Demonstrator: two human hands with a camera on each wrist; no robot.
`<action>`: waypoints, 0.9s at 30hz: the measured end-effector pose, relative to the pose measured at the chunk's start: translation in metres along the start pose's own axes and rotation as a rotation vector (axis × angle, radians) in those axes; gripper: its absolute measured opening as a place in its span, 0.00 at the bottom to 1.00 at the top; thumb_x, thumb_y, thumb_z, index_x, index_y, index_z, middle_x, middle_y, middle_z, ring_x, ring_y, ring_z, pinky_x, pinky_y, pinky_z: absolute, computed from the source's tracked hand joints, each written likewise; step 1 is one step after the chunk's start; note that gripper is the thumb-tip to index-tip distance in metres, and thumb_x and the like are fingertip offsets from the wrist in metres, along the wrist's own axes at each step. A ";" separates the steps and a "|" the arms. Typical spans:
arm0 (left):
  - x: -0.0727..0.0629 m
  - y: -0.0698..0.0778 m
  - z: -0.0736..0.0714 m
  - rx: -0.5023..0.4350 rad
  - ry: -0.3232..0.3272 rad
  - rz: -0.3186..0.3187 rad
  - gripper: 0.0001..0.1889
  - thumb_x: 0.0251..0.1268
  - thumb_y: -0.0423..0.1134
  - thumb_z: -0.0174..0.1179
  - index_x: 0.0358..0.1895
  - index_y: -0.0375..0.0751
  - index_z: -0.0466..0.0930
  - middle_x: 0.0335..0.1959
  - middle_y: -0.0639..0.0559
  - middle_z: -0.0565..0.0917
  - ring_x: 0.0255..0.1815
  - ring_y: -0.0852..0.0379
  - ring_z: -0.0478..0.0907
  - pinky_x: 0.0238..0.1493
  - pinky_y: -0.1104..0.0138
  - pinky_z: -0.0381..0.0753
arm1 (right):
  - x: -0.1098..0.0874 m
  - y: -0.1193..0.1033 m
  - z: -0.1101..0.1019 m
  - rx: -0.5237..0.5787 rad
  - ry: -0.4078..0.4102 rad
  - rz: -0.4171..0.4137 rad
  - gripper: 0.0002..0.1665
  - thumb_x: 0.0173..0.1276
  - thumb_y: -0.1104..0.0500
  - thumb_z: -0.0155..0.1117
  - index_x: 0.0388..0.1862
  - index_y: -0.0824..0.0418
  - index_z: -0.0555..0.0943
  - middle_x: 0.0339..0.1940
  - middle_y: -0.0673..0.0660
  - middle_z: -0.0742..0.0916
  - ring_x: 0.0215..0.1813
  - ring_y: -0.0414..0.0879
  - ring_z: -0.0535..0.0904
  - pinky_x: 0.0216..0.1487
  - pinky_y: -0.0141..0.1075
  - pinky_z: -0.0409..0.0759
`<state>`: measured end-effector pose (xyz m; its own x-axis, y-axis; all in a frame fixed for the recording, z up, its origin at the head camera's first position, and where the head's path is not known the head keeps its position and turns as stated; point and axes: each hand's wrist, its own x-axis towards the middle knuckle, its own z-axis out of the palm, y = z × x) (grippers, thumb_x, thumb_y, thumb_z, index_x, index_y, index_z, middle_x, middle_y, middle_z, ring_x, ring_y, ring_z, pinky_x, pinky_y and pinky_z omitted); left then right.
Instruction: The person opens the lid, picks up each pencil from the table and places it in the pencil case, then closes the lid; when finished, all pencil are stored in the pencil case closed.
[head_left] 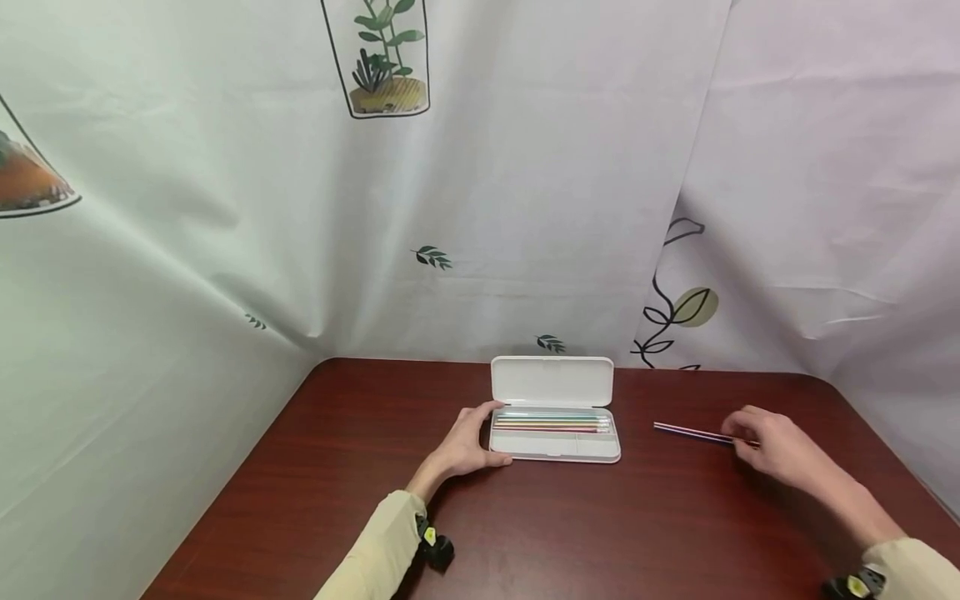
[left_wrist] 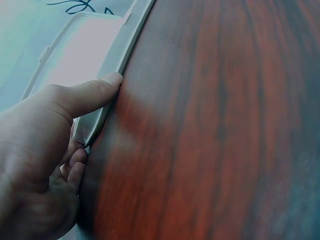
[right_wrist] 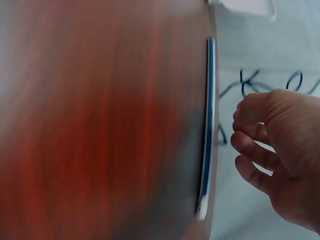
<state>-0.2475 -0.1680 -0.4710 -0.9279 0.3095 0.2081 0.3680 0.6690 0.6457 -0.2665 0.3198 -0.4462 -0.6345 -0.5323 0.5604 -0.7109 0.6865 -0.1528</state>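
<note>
A white pencil case (head_left: 555,457) lies open on the table, its lid raised at the back. Several coloured pencils (head_left: 551,422) lie side by side in its base. My left hand (head_left: 465,443) grips the left end of the case, thumb (left_wrist: 111,80) at the front edge and index finger by the hinge side. To the right, what look like two slim pencils (head_left: 690,432), one dark blue and one pale, lie together on the table. My right hand (head_left: 776,446) hovers over their right end, fingers loosely curled; in the right wrist view it appears apart from the pencils (right_wrist: 208,120).
The dark red-brown wooden table (head_left: 570,533) fills the lower part of the head view. A pale cloth (head_left: 525,208) with plant drawings hangs behind it and along the sides. Black wrist cameras (head_left: 437,550) sit on both sleeves.
</note>
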 end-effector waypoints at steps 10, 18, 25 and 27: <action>0.000 0.000 0.000 0.004 0.007 0.009 0.46 0.44 0.43 0.81 0.70 0.40 0.68 0.59 0.42 0.76 0.61 0.44 0.67 0.61 0.50 0.68 | -0.038 0.022 -0.012 -0.075 -0.041 0.094 0.22 0.36 0.74 0.76 0.28 0.54 0.81 0.29 0.42 0.78 0.28 0.32 0.68 0.27 0.37 0.70; 0.000 0.000 0.001 0.002 0.005 0.013 0.46 0.44 0.43 0.81 0.70 0.40 0.68 0.59 0.42 0.76 0.61 0.44 0.67 0.60 0.50 0.69 | -0.042 0.026 -0.012 -0.090 -0.082 0.120 0.21 0.39 0.75 0.77 0.29 0.56 0.81 0.30 0.44 0.78 0.29 0.32 0.67 0.26 0.37 0.70; 0.000 0.000 0.001 0.007 0.008 0.013 0.46 0.43 0.43 0.81 0.70 0.40 0.68 0.59 0.42 0.76 0.60 0.44 0.67 0.60 0.50 0.69 | -0.040 0.028 -0.012 -0.078 -0.113 0.113 0.22 0.39 0.76 0.74 0.30 0.55 0.81 0.27 0.40 0.76 0.28 0.31 0.66 0.25 0.36 0.69; 0.000 0.000 0.001 0.008 0.006 0.011 0.46 0.44 0.43 0.81 0.70 0.40 0.68 0.59 0.42 0.76 0.60 0.44 0.67 0.60 0.50 0.69 | -0.040 0.029 -0.011 -0.074 -0.114 0.101 0.22 0.39 0.77 0.74 0.29 0.55 0.81 0.27 0.40 0.76 0.28 0.30 0.66 0.25 0.36 0.69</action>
<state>-0.2470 -0.1675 -0.4714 -0.9243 0.3123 0.2196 0.3782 0.6708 0.6379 -0.2577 0.3667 -0.4639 -0.7348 -0.5089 0.4483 -0.6204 0.7715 -0.1412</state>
